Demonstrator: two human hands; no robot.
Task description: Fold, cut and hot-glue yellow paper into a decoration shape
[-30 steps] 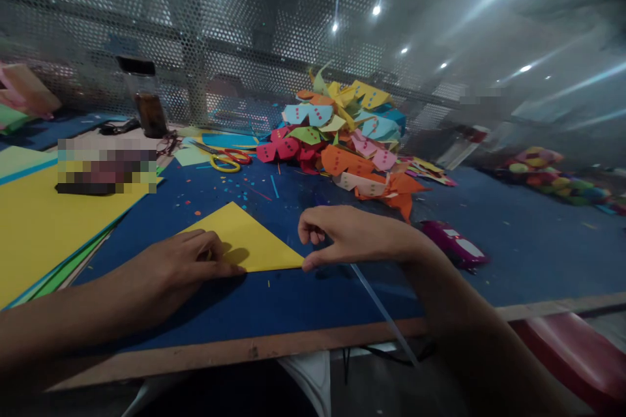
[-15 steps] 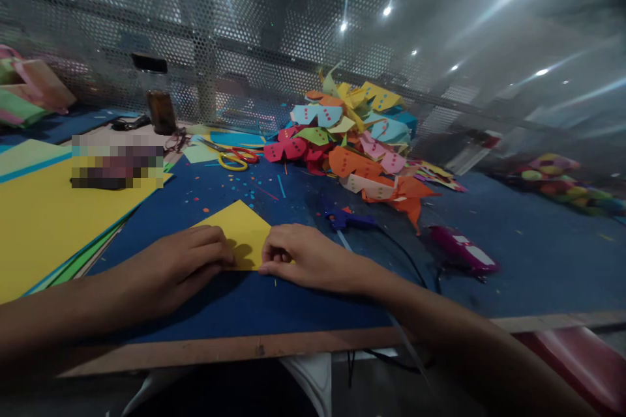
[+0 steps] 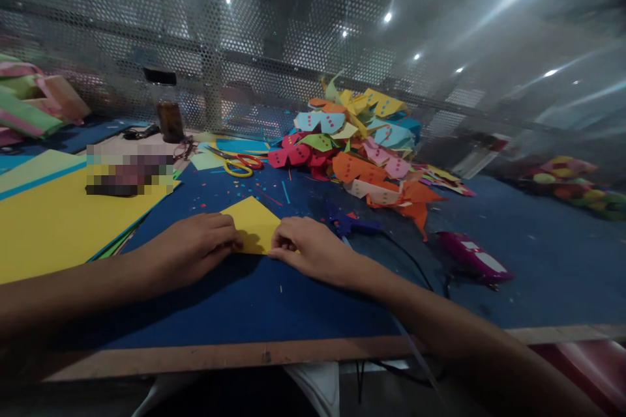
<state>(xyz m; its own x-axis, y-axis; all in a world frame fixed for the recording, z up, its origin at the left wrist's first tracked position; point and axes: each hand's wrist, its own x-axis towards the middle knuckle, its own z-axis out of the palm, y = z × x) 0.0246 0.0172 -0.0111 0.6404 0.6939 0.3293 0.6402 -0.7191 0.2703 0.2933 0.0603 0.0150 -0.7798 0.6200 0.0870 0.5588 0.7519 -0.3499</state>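
A sheet of yellow paper (image 3: 255,220) lies on the blue table, its pointed corner facing away from me and its straight edge facing me. The fingers of my left hand (image 3: 203,244) are curled closed on the near edge's left end. At the right end my right hand (image 3: 313,251) pinches the same edge, thumb underneath and fingers bent over it. My hands cover both side corners of the paper. Just beyond my right hand is a blue glue gun (image 3: 355,224) with a dark cord.
Folded paper shapes with dots (image 3: 359,166) form a pile at the back. Yellow-handled scissors (image 3: 238,168) lie among paper scraps. Large coloured sheets (image 3: 44,228) are stacked at left. A lidded jar (image 3: 169,117) stands behind; a purple object (image 3: 474,255) lies at right.
The yellow paper and both hands have shifted a little away from the table's front edge. The camera view has tilted slightly. Both hands keep their hold on the paper.
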